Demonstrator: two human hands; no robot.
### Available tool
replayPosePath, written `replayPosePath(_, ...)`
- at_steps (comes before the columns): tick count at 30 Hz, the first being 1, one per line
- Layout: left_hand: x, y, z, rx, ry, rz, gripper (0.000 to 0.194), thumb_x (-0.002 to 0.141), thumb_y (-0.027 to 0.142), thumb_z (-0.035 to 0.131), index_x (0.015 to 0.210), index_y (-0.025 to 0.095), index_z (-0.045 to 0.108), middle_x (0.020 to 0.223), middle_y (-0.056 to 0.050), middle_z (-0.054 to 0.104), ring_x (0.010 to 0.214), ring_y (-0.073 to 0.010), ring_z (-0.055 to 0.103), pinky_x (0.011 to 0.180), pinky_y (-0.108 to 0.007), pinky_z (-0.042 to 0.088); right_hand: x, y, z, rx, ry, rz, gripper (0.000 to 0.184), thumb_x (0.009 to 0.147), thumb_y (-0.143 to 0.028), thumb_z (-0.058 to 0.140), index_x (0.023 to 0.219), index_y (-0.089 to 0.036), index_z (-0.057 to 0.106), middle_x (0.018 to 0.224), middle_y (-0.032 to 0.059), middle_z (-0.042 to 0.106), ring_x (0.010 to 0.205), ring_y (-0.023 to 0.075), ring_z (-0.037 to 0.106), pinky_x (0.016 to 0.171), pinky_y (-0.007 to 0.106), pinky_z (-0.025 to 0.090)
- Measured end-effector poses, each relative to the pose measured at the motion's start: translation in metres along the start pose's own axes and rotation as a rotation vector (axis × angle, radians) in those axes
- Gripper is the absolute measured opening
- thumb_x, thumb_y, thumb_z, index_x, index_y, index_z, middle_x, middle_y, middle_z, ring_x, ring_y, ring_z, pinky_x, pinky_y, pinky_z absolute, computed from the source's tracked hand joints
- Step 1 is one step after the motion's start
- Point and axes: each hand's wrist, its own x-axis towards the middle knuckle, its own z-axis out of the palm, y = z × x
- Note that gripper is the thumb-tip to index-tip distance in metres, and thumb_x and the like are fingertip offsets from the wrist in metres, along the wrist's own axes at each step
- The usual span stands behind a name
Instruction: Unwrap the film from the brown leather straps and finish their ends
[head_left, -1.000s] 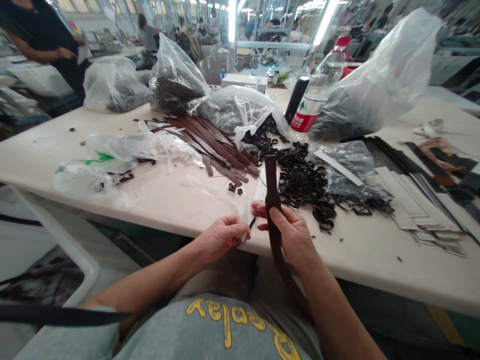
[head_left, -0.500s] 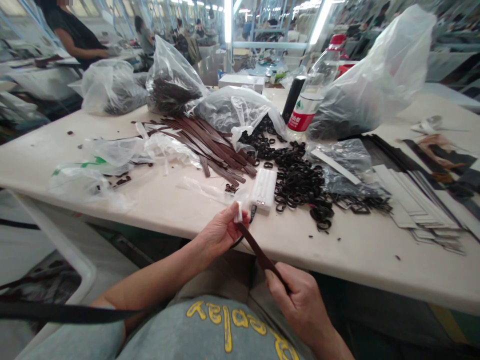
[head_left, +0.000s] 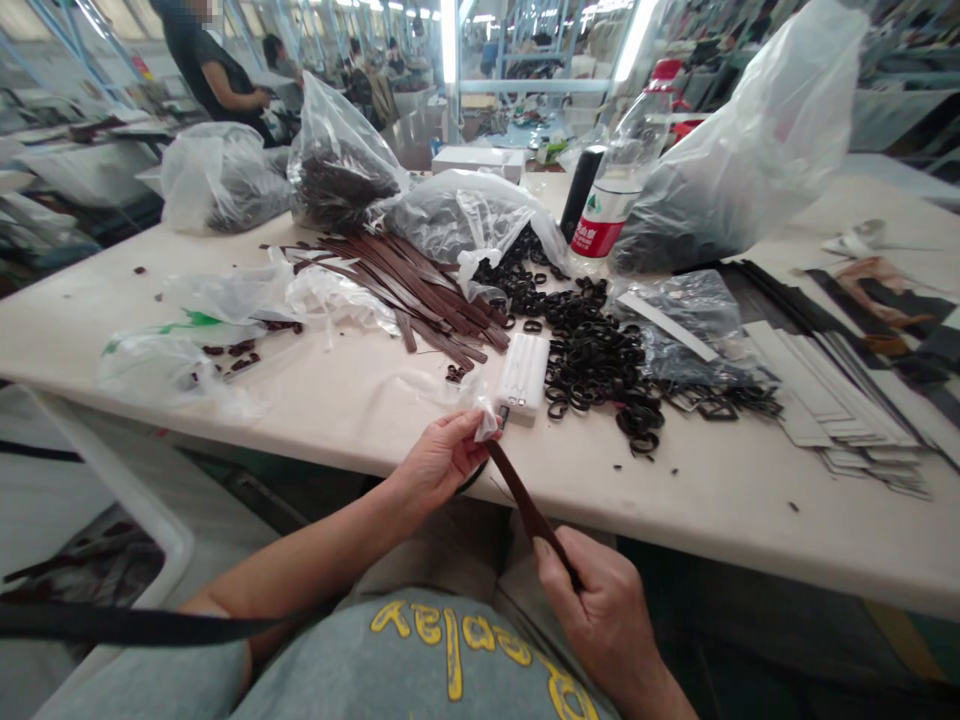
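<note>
My right hand [head_left: 596, 590] is closed around the lower end of a dark brown strap [head_left: 517, 487], which slants up toward my left hand [head_left: 444, 455]. Between the thumb and fingers of the left hand is a piece of thin clear plastic film [head_left: 486, 420], pinched at the strap's upper end. That end is partly hidden by the film and fingertips. Just beyond them lies a white power bank [head_left: 523, 370] with a cable plugged in. A heap of black loops [head_left: 596, 345] is to its right, and a pile of brown straps [head_left: 420, 290] spreads to its left.
Crumpled plastic bags [head_left: 180, 360] lie at the left. Filled clear bags [head_left: 341, 175] and a large plastic bottle [head_left: 611, 205] stand along the back. Flat grey-white strips [head_left: 832, 395] are stacked at the right. A person [head_left: 221, 85] stands beyond the table, back left.
The plastic film now sticks up more above my left fingers, and the strap's upper end has shifted slightly right. The person at the back left has moved right.
</note>
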Motion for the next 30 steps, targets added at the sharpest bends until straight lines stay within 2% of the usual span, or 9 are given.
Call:
replayPosePath(8, 0.0, -0.005, 0.0, 0.056, -0.034, 0.079, 0.033, 0.06, 0.032, 0.09, 0.076, 0.01, 0.072, 0.08, -0.006, 0.074, 0.072, -0.0122, 0.067, 0.07, -0.021, 0.054, 0.001, 0.004, 0.004, 0.015, 0.013, 0.063, 0.039, 0.098, -0.031, 0.046, 0.061, -0.021, 0.043, 0.054, -0.0051, 0.042, 0.047, 0.0091, 0.043, 0.05, 0.024, 0.031)
replayPosePath(14, 0.003, -0.012, -0.003, 0.131, -0.021, 0.116, 0.034, 0.054, 0.033, 0.093, 0.07, 0.011, 0.073, 0.072, -0.004, 0.072, 0.067, -0.0105, 0.063, 0.069, -0.02, 0.049, 0.003, 0.003, 0.006, 0.016, -0.015, 0.083, 0.04, 0.1, -0.035, 0.043, 0.063, -0.021, 0.048, 0.057, -0.0029, 0.049, 0.05, 0.0109, 0.047, 0.052, 0.024, 0.033)
replayPosePath(17, 0.0, -0.017, -0.007, 0.221, -0.061, 0.101, 0.031, 0.058, 0.035, 0.09, 0.071, 0.012, 0.074, 0.069, -0.003, 0.071, 0.064, -0.0096, 0.06, 0.067, -0.021, 0.046, 0.01, -0.001, 0.006, 0.019, -0.037, 0.095, 0.04, 0.101, -0.036, 0.041, 0.067, -0.02, 0.054, 0.06, -0.0007, 0.054, 0.053, 0.0128, 0.051, 0.054, 0.025, 0.034)
replayPosePath(20, -0.009, -0.023, -0.006, 0.381, -0.163, 0.051, 0.026, 0.065, 0.034, 0.086, 0.074, 0.011, 0.076, 0.07, -0.004, 0.071, 0.065, -0.0107, 0.059, 0.069, -0.022, 0.044, 0.025, -0.006, 0.005, 0.056, 0.005, 0.093, 0.039, 0.101, -0.037, 0.04, 0.073, -0.019, 0.061, 0.061, 0.0001, 0.057, 0.055, 0.0141, 0.054, 0.056, 0.026, 0.036)
replayPosePath(23, -0.014, -0.018, 0.0, 0.418, -0.268, -0.003, 0.024, 0.07, 0.034, 0.082, 0.076, 0.012, 0.076, 0.071, -0.005, 0.072, 0.067, -0.0136, 0.061, 0.071, -0.026, 0.046, 0.039, -0.008, 0.001, 0.15, 0.05, 0.103, 0.038, 0.101, -0.04, 0.041, 0.078, -0.018, 0.063, 0.064, 0.0008, 0.06, 0.058, 0.0153, 0.055, 0.057, 0.026, 0.038)
replayPosePath(25, -0.011, -0.007, 0.005, 0.36, -0.251, 0.045, 0.024, 0.069, 0.035, 0.083, 0.074, 0.012, 0.076, 0.071, -0.005, 0.071, 0.067, -0.0138, 0.061, 0.072, -0.026, 0.046, 0.04, -0.006, -0.003, 0.24, -0.022, 0.124, 0.035, 0.1, -0.042, 0.043, 0.088, -0.018, 0.065, 0.069, 0.0014, 0.064, 0.063, 0.0165, 0.059, 0.06, 0.026, 0.041)
replayPosePath(27, -0.005, 0.006, 0.008, 0.292, -0.17, 0.134, 0.025, 0.064, 0.034, 0.086, 0.07, 0.013, 0.075, 0.071, -0.005, 0.071, 0.069, -0.014, 0.062, 0.073, -0.026, 0.046, 0.033, 0.001, -0.005, 0.331, -0.151, 0.164, 0.033, 0.099, -0.043, 0.044, 0.097, -0.019, 0.066, 0.074, 0.0011, 0.067, 0.067, 0.017, 0.062, 0.063, 0.025, 0.044)
replayPosePath(28, -0.001, 0.01, 0.008, 0.273, -0.135, 0.165, 0.026, 0.061, 0.035, 0.087, 0.069, 0.013, 0.075, 0.072, -0.005, 0.072, 0.071, -0.0144, 0.062, 0.074, -0.026, 0.046, 0.029, 0.005, -0.004, 0.368, -0.201, 0.194, 0.034, 0.099, -0.044, 0.043, 0.098, -0.019, 0.066, 0.073, 0.0007, 0.067, 0.067, 0.0168, 0.063, 0.062, 0.025, 0.045)
replayPosePath(30, 0.002, 0.012, 0.007, 0.308, -0.128, 0.162, 0.027, 0.061, 0.035, 0.087, 0.07, 0.012, 0.075, 0.072, -0.006, 0.072, 0.071, -0.0148, 0.062, 0.073, -0.026, 0.046, 0.02, 0.012, -0.002, 0.403, -0.22, 0.261, 0.038, 0.1, -0.046, 0.04, 0.094, -0.019, 0.066, 0.067, -0.0004, 0.064, 0.061, 0.0159, 0.061, 0.059, 0.025, 0.045)
